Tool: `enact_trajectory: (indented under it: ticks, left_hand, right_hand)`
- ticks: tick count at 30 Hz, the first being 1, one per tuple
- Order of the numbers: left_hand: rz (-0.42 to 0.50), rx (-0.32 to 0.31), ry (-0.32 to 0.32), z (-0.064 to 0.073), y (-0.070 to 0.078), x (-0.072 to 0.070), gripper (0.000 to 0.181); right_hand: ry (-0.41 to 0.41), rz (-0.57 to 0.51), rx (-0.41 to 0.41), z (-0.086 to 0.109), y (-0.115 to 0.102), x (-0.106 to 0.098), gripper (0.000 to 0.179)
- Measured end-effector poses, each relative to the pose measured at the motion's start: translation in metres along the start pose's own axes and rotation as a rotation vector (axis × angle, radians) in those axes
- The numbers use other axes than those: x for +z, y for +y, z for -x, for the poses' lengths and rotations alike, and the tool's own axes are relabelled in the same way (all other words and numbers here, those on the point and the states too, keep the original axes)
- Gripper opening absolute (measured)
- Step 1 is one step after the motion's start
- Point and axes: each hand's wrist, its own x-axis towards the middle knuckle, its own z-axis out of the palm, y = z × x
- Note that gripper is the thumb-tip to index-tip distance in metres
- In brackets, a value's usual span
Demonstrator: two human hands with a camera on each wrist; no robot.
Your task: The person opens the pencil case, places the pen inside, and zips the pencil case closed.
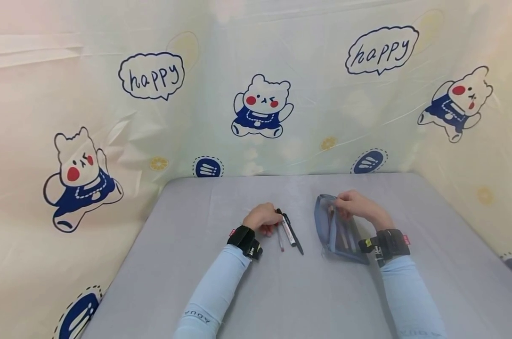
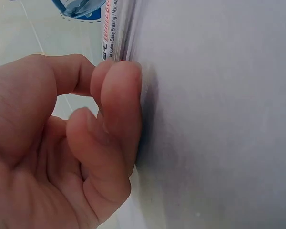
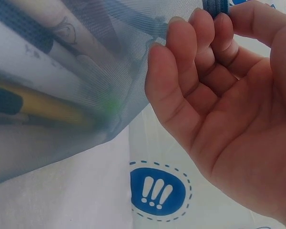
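Note:
Thumb and fingertips of my left hand (image 1: 264, 217) pinch the near-vertical end of a white whiteboard marker (image 1: 288, 234), whose red and black print shows in the left wrist view. Alongside it lie a slim black pen (image 1: 298, 243) and a thin clear pen with a pinkish tip (image 1: 280, 241). My right hand (image 1: 359, 207) grips the zippered edge of a blue mesh pencil pouch (image 1: 322, 221), thumb and index finger at the zipper. Through the mesh, a yellow pen (image 3: 52, 109) and other pens show inside the pouch.
A grey cloth covers the table (image 1: 188, 226). Behind it and at both sides hangs a pale curtain (image 1: 315, 99) printed with bears and "happy" bubbles. Each wrist carries a black strapped camera (image 1: 245, 241).

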Motion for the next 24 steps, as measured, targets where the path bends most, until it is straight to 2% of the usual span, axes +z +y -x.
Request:
enact_trajectory:
  ticks: [7,13,24]
  left_hand:
    - [0.017,-0.024,0.025,-0.004,-0.004,0.0,0.022]
    - [0.026,-0.009,0.03,-0.004,-0.006,-0.004,0.025]
    - [0.122,0.113,0.003,0.005,-0.005,-0.012,0.036]
  right_hand:
    - [0.002,-0.005,0.013,-0.002,0.0,0.0,0.026]
    - [0.008,-0.011,0.025,-0.004,0.002,-0.002,0.026]
    - [0.018,0.006,0.029,-0.002,0.001,0.0,0.026]
